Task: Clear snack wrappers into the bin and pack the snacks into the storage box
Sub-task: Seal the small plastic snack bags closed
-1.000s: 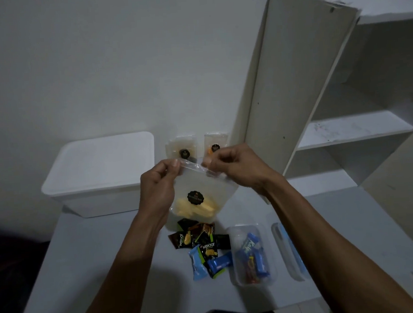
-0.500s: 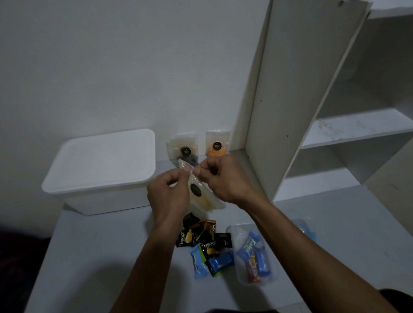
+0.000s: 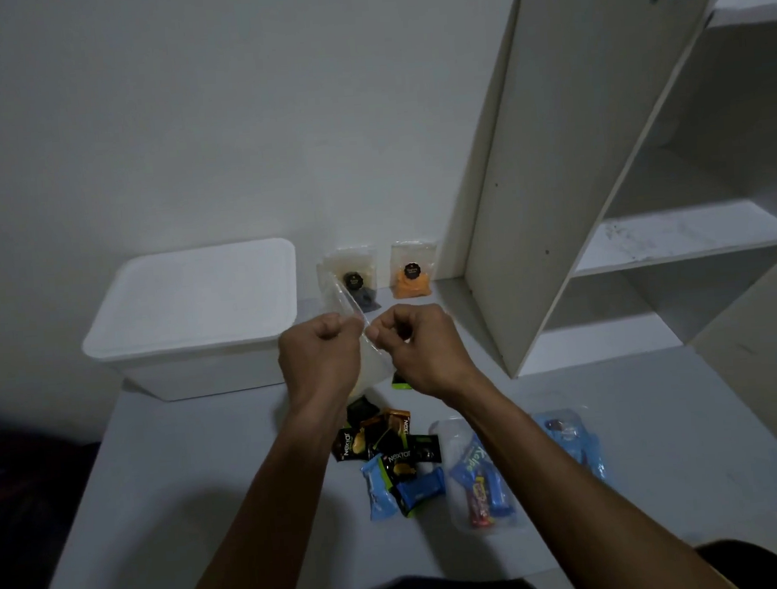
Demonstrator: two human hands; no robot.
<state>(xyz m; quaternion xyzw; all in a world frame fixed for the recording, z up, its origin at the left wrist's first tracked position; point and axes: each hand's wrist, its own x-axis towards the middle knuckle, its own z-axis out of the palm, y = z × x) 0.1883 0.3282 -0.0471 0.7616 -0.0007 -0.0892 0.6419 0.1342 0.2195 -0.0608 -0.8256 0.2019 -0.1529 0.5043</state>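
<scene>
Both hands are up over the table (image 3: 661, 413) working the top edge of a clear plastic snack pouch (image 3: 361, 337), which hangs between them above the pile of Nextar wrappers (image 3: 381, 442). Looks like the seal is being handled, opening or pressing shut, can't tell which. Either way I'd keep the pouch upright so nothing spills, and pinch close to the seal line so the thin film doesn't tear sideways.

Grip: left hand (image 3: 320, 359) has its fingers curled tight, pinching the pouch's upper left edge. Right hand (image 3: 420, 345) is likewise curled, pinching the edge just beside it. The knuckles nearly meet.

The white lidded storage box (image 3: 190, 317) sits at the back left, lid on, so that needs opening before anything gets packed.
</scene>
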